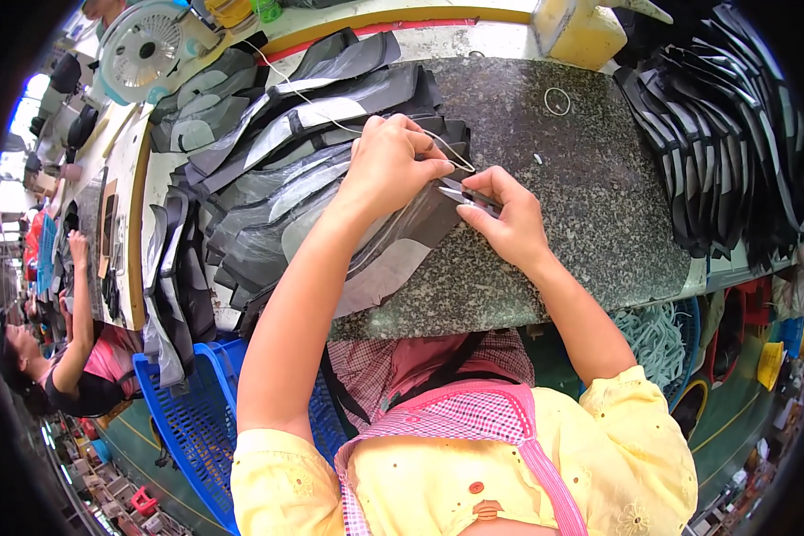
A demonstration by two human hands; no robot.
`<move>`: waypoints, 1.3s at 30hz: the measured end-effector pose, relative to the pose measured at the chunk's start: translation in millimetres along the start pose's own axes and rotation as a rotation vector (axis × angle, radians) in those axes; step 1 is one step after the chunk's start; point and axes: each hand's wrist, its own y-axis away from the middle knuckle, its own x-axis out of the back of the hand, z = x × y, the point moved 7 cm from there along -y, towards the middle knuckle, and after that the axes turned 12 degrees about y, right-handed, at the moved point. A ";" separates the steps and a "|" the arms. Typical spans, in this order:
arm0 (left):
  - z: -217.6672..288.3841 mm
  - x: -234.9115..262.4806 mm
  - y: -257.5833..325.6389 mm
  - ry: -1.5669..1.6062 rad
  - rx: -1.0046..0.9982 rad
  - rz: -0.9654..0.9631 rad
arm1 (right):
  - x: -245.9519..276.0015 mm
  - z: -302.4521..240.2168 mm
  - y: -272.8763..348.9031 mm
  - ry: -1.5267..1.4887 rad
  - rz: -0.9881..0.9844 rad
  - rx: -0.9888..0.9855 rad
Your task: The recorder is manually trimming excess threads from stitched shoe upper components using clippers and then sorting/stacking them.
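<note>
My left hand point(393, 163) is closed in a pinch on a thin white cord point(317, 105), above the corner of a stack of black shaped pieces point(330, 165) with pale grey patches. The cord runs in from the upper left and bends in a loop just past my left fingertips. Close to that loop, my right hand point(512, 223) grips a pair of thread snips point(456, 193) by dark handles, its pointed blades toward my left fingers. Whether the blades touch the cord is too small to tell. My left fingers partly hide the top piece's edge.
Under the pieces lies a speckled granite slab point(590, 196) with a white loop point(556, 101) on it. More black pieces point(706, 152) are stacked at right. A yellowish container point(579, 34) and fan point(143, 49) stand behind. Blue baskets point(188, 429) sit below left; a co-worker point(76, 357) is beyond.
</note>
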 end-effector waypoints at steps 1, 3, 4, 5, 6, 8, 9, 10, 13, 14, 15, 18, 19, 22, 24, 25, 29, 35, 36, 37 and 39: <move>0.4 0.4 -0.8 0.007 0.012 -0.004 | -0.6 -4.3 -2.8 -0.011 0.014 0.029; -2.5 -2.2 -2.3 0.040 0.021 -0.025 | -4.0 -4.9 -5.8 -0.023 0.028 0.061; -4.8 -2.2 -1.9 0.067 0.038 -0.039 | -6.5 -6.4 -7.1 -0.042 0.032 0.100; -4.5 -1.6 -1.3 0.069 0.037 -0.032 | -6.3 -5.9 -6.0 -0.060 0.041 0.110; -0.7 -2.0 -0.5 0.077 0.009 -0.023 | -4.1 -4.3 -4.1 -0.056 0.039 0.117; 3.7 -1.4 4.1 0.090 -0.013 -0.003 | 3.8 6.8 1.2 -0.070 0.034 0.036; 10.6 6.0 8.9 0.106 -0.075 0.077 | 13.4 6.8 6.1 -0.141 0.049 -0.002; 16.6 13.4 15.8 0.122 -0.135 0.159 | 28.7 3.6 10.3 -0.124 0.079 -0.037; 53.7 14.8 60.2 0.001 -0.482 0.303 | 73.8 11.1 15.4 -0.495 0.295 0.126; 55.5 -4.7 80.8 0.197 -0.477 0.179 | 75.3 -17.7 14.5 -0.616 0.206 0.308; 61.9 -21.0 104.3 0.220 -0.418 0.034 | 67.3 -57.3 14.6 -0.521 0.012 0.362; 70.4 -32.9 155.4 0.524 -0.261 -0.154 | 14.0 -123.2 33.5 -0.205 -0.562 0.816; 71.6 -22.3 167.8 0.572 -0.274 -0.173 | -2.4 -115.5 36.5 -0.013 -0.725 0.738; 75.4 -10.8 208.1 0.713 -0.281 -0.285 | -9.3 -136.3 42.3 0.183 -0.773 0.894; 94.6 -2.4 231.7 0.902 -0.396 -0.464 | -16.2 -145.5 41.2 0.090 -0.776 0.953; 91.1 10.5 236.3 0.900 -0.395 -0.454 | -19.2 -149.6 36.5 0.008 -0.749 0.990; 22.7 74.2 243.8 0.916 -0.192 0.014 | -5.0 -105.6 -3.2 -0.290 -0.535 0.574; -75.4 96.9 211.7 0.148 0.216 0.493 | -18.2 -78.6 -14.5 0.129 -0.283 0.460; -76.4 94.2 205.9 0.041 0.215 0.507 | -19.0 -72.0 -15.3 0.141 -0.272 0.452; -78.2 94.5 204.4 -0.019 0.215 0.517 | -22.6 -74.0 -16.9 0.105 -0.235 0.507; -81.2 93.4 203.6 -0.075 0.217 0.541 | -29.3 -76.8 -18.7 0.055 -0.169 0.569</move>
